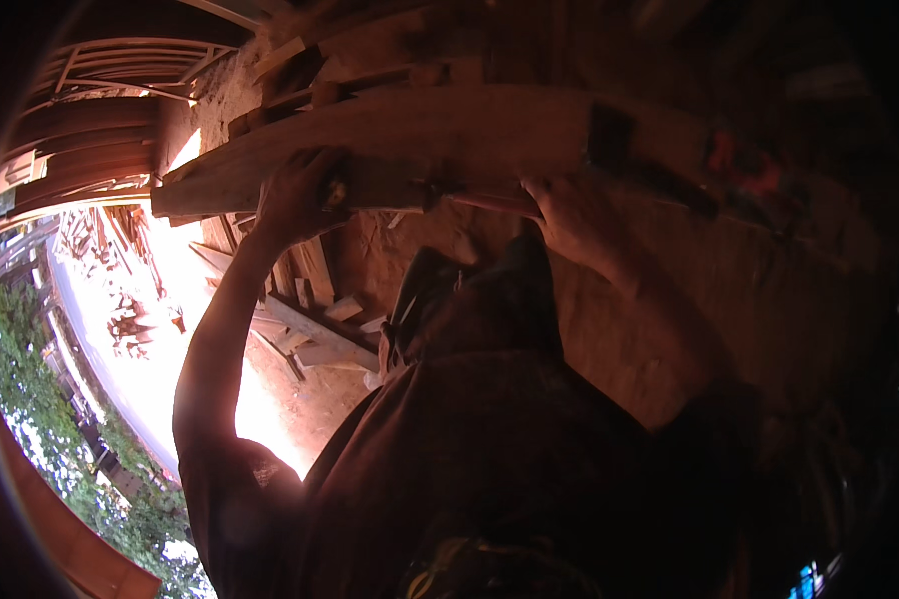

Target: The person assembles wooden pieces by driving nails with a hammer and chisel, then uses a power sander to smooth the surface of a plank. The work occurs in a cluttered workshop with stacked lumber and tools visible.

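A long, thick wooden board [449, 125] lies across in front of me on a workbench-like support in dim light. At its left part, my left hand [295, 190] is closed over the near edge, fingers bent across the wood. A small round yellowish spot or object [336, 192] shows beside that hand; its kind is unclear. My right hand [574, 215] is farther right, closed at the end of a thin reddish handle-like piece [494, 200] along the board's near side. A small dark part [430, 192] sits between the hands. Shadow hides the right fingertips.
Scrap wood pieces [315, 329] lie on the brown ground below, left of my legs. Stacked timber [90, 135] stands far left, near a sunlit patch [140, 299] and green plants [40, 369]. A red object [744, 165] rests on the dark right side.
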`<state>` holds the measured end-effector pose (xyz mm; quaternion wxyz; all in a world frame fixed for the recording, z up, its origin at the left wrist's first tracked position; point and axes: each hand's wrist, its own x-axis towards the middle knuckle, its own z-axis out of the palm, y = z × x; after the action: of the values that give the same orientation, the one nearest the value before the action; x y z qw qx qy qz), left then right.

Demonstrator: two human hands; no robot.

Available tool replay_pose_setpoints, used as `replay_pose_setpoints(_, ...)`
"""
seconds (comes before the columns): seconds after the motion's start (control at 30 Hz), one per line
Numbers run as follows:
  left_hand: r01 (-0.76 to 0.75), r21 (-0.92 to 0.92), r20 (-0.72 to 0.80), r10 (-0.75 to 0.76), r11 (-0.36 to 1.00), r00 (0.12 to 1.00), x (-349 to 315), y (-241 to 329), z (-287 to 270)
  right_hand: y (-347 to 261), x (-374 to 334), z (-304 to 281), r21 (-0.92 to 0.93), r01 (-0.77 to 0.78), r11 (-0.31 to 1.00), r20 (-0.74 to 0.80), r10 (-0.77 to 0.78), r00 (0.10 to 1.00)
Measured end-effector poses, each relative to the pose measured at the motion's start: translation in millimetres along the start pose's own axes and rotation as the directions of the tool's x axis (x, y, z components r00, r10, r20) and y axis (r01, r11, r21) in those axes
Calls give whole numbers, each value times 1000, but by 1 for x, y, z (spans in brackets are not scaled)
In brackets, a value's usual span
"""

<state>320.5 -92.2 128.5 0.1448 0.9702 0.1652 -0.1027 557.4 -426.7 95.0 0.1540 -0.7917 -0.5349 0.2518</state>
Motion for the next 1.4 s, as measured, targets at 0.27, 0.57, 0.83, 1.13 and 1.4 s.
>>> replay_pose_setpoints(0.27,-73,-4,27,73,997,997,5,0,-7,17,12,61,452,-267,851,186,203,961)
replay_pose_setpoints(0.57,-84,-71,4,84,994,996,8,3,-9,35,15,107,452,-165,877,124,121,985)
replay_pose_setpoints(0.83,-45,-50,21,47,998,999,9,0,-13,36,34,99,548,-107,830,183,6,983)
replay_pose_setpoints(1.13,-14,-11,52,15,1000,999,1,2,-6,48,38,136,542,-226,810,371,11,929)
replay_pose_setpoints(1.4,-81,-23,37,82,996,996,-2,0,-2,39,25,186,455,-77,887,176,-5,984)
